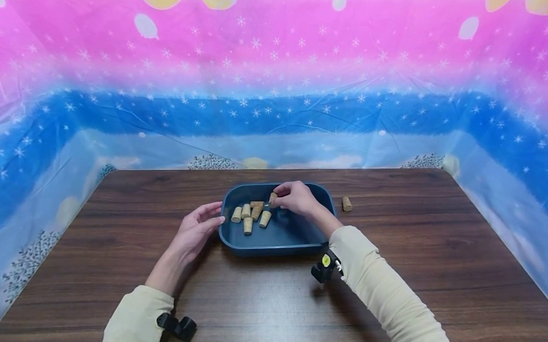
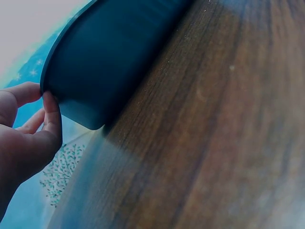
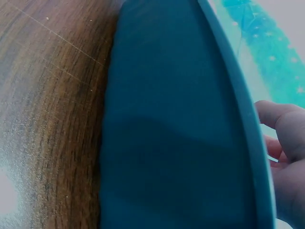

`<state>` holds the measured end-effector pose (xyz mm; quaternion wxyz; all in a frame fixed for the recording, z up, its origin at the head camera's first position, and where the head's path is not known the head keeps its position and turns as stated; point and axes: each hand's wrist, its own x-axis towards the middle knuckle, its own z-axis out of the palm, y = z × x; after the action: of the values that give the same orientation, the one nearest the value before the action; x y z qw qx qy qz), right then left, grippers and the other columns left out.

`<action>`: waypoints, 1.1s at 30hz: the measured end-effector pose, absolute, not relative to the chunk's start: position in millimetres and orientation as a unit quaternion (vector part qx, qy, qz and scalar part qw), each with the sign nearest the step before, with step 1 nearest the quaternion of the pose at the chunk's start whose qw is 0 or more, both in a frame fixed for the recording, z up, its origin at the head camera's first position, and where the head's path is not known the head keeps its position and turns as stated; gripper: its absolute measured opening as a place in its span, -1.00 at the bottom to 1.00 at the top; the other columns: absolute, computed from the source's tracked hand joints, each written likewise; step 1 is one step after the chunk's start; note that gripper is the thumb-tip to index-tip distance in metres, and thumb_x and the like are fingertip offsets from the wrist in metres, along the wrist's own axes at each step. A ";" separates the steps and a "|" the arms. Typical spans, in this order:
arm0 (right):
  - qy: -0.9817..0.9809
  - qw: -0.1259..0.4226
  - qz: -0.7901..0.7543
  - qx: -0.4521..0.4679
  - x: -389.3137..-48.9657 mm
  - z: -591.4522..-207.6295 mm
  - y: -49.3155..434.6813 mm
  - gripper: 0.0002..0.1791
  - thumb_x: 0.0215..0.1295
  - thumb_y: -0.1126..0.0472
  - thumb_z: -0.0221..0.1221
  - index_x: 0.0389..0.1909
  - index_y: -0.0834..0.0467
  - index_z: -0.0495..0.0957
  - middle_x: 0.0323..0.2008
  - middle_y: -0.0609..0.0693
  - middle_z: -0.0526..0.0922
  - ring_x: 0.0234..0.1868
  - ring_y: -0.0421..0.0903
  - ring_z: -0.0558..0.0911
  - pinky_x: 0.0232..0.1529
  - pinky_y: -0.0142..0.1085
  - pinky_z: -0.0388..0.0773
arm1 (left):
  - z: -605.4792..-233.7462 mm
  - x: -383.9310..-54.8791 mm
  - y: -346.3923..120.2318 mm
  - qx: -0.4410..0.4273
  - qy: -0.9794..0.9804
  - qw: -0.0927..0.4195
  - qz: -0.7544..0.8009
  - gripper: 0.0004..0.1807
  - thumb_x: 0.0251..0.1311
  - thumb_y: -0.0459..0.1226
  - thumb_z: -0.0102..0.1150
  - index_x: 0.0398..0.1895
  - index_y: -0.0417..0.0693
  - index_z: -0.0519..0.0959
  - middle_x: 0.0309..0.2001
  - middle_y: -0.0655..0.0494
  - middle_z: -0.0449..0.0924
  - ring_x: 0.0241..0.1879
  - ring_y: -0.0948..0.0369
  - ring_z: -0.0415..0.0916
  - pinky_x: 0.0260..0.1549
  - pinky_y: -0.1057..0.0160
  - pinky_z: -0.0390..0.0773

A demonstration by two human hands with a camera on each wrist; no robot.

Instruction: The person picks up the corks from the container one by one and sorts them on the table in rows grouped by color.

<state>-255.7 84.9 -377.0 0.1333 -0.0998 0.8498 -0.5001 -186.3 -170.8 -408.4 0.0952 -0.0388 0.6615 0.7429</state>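
Observation:
A dark blue rectangular tray point(image 1: 294, 242) holds several tapered cork stoppers point(image 1: 248, 226), lying in its left half. My right hand point(image 1: 296, 198) reaches over the tray and pinches one cork stopper point(image 1: 273, 196) between thumb and fingers, above the others. In the right wrist view the tray's side wall point(image 3: 171, 143) hides that hand's fingertips and the cork. My left hand point(image 1: 194, 231) is at the tray's left end. Its thumb and finger hold the rim, as the left wrist view shows with the hand point(image 2: 28, 138) at the tray's corner.
One more cork stopper point(image 1: 347, 204) stands on the brown wooden table point(image 1: 416, 246), to the right of the tray. Behind the table hangs a pink and blue cloth point(image 1: 276, 110) with snowflakes, which also runs along both sides.

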 end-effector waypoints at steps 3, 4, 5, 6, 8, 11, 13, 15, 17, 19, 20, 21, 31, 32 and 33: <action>0.844 0.135 -0.507 -0.110 -255.4 -375.2 87.4 -0.62 0.27 0.31 0.23 0.10 0.32 0.53 -0.01 0.17 0.58 -0.04 0.02 0.60 -0.05 -0.24 0.58 | -408.7 -186.6 -170.3 -0.046 0.661 0.096 0.743 -0.45 0.35 -0.43 0.02 0.38 -0.27 0.21 0.31 -0.17 0.22 0.14 0.12 0.33 0.00 0.40 0.47; 0.842 0.136 -0.510 -0.113 -255.2 -374.3 88.5 -0.62 0.27 0.31 0.22 0.10 0.32 0.53 -0.01 0.18 0.58 -0.03 0.02 0.60 -0.04 -0.22 0.57 | -408.8 -186.6 -170.2 -0.047 0.660 0.097 0.743 -0.45 0.35 -0.43 0.02 0.39 -0.28 0.20 0.31 -0.17 0.22 0.15 0.11 0.32 0.01 0.40 0.46; 0.839 0.138 -0.513 -0.116 -255.0 -373.3 89.6 -0.62 0.27 0.32 0.22 0.11 0.32 0.52 0.00 0.18 0.57 -0.03 0.02 0.60 -0.02 -0.20 0.57 | -408.8 -186.6 -170.1 -0.047 0.660 0.098 0.743 -0.45 0.35 -0.43 0.02 0.39 -0.28 0.20 0.31 -0.17 0.22 0.16 0.09 0.31 0.02 0.39 0.46; 0.838 0.138 -0.514 -0.119 -255.2 -372.5 90.9 -0.61 0.27 0.32 0.21 0.11 0.32 0.52 0.00 0.18 0.57 -0.02 0.03 0.60 -0.01 -0.19 0.56 | -408.7 -186.5 -170.1 -0.048 0.660 0.099 0.743 -0.45 0.35 -0.43 0.02 0.39 -0.28 0.20 0.31 -0.17 0.22 0.17 0.08 0.31 0.02 0.39 0.46; 0.834 0.143 -0.518 -0.125 -255.1 -370.1 93.5 -0.61 0.28 0.33 0.20 0.12 0.33 0.51 0.00 0.18 0.57 -0.01 0.03 0.59 0.01 -0.16 0.55 | -408.4 -186.1 -169.9 -0.049 0.660 0.100 0.743 -0.44 0.35 -0.43 0.02 0.39 -0.27 0.20 0.31 -0.17 0.22 0.18 0.08 0.30 0.03 0.39 0.45; 0.831 0.147 -0.520 -0.135 -255.4 -365.9 98.1 -0.61 0.28 0.33 0.20 0.12 0.31 0.51 0.00 0.17 0.57 -0.01 0.03 0.58 0.01 -0.17 0.55 | -407.7 -185.7 -169.8 -0.050 0.661 0.100 0.742 -0.45 0.35 -0.43 0.02 0.39 -0.27 0.20 0.31 -0.16 0.22 0.17 0.09 0.31 0.03 0.39 0.46; 0.831 0.145 -0.517 -0.145 -255.6 -362.9 101.5 -0.61 0.28 0.33 0.20 0.12 0.31 0.51 -0.01 0.16 0.58 -0.01 0.02 0.58 -0.01 -0.19 0.56 | -407.1 -185.6 -169.6 -0.050 0.660 0.098 0.743 -0.45 0.35 -0.43 0.03 0.38 -0.27 0.21 0.31 -0.16 0.23 0.15 0.11 0.33 0.02 0.39 0.46; 0.834 0.138 -0.511 -0.155 -256.4 -360.5 105.1 -0.61 0.28 0.33 0.21 0.12 0.30 0.52 -0.02 0.16 0.58 -0.02 0.02 0.58 -0.03 -0.21 0.57 | -406.8 -185.5 -169.7 -0.049 0.660 0.097 0.743 -0.45 0.35 -0.43 0.03 0.38 -0.28 0.21 0.31 -0.18 0.22 0.12 0.13 0.34 0.01 0.40 0.47; 0.836 0.131 -0.508 -0.163 -256.8 -358.3 108.7 -0.61 0.28 0.32 0.20 0.13 0.30 0.52 -0.02 0.16 0.58 -0.02 0.02 0.58 -0.02 -0.20 0.57 | -406.2 -185.1 -169.5 -0.047 0.660 0.095 0.744 -0.45 0.34 -0.43 0.04 0.38 -0.28 0.22 0.30 -0.18 0.22 0.10 0.15 0.35 0.00 0.40 0.47; 0.839 0.122 -0.502 -0.169 -257.3 -356.9 112.7 -0.60 0.28 0.31 0.20 0.13 0.30 0.52 0.00 0.16 0.58 -0.01 0.02 0.57 -0.01 -0.20 0.56 | -406.4 -185.2 -169.7 -0.046 0.661 0.094 0.743 -0.45 0.34 -0.43 0.04 0.38 -0.30 0.21 0.31 -0.20 0.22 0.09 0.16 0.36 0.00 0.40 0.47; 0.841 0.119 -0.500 -0.170 -257.3 -355.9 114.6 -0.60 0.28 0.31 0.20 0.14 0.29 0.52 0.01 0.16 0.58 0.00 0.03 0.57 0.00 -0.18 0.56 | -406.5 -185.2 -169.8 -0.045 0.661 0.093 0.743 -0.44 0.34 -0.43 0.05 0.38 -0.30 0.21 0.31 -0.20 0.21 0.09 0.16 0.36 0.00 0.40 0.47; 0.841 0.117 -0.500 -0.169 -257.8 -355.8 116.6 -0.59 0.27 0.31 0.21 0.14 0.29 0.52 0.01 0.16 0.58 0.01 0.03 0.57 0.00 -0.17 0.55 | -406.4 -185.2 -169.7 -0.046 0.661 0.093 0.743 -0.45 0.34 -0.43 0.05 0.38 -0.29 0.22 0.30 -0.20 0.22 0.09 0.16 0.36 0.00 0.40 0.47; 0.838 0.106 -0.509 -0.166 -258.8 -345.0 138.4 -0.58 0.28 0.34 0.18 0.16 0.34 0.49 0.07 0.24 0.55 0.04 0.10 0.57 0.06 0.00 0.51 | -408.1 -185.9 -169.4 -0.046 0.657 0.089 0.747 -0.44 0.33 -0.44 0.06 0.37 -0.30 0.22 0.27 -0.19 0.24 0.03 0.20 0.40 -0.05 0.41 0.49; 0.837 0.106 -0.511 -0.165 -258.9 -343.8 140.5 -0.58 0.28 0.34 0.17 0.16 0.35 0.49 0.06 0.25 0.55 0.04 0.11 0.57 0.06 0.01 0.50 | -407.9 -185.9 -169.3 -0.046 0.656 0.088 0.748 -0.45 0.32 -0.45 0.05 0.37 -0.31 0.23 0.26 -0.18 0.25 0.02 0.19 0.41 -0.06 0.41 0.49; 0.837 0.106 -0.511 -0.165 -259.2 -342.9 142.8 -0.58 0.29 0.34 0.17 0.16 0.35 0.48 0.06 0.25 0.55 0.04 0.11 0.57 0.06 0.01 0.50 | -407.6 -185.8 -169.4 -0.047 0.657 0.087 0.747 -0.45 0.32 -0.46 0.05 0.36 -0.31 0.23 0.26 -0.19 0.25 0.02 0.18 0.41 -0.07 0.41 0.49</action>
<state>-259.2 142.8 -342.9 0.1059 -0.1649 0.8366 -0.5115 -185.8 -169.4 -407.6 0.0866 -0.0472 0.6571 0.7473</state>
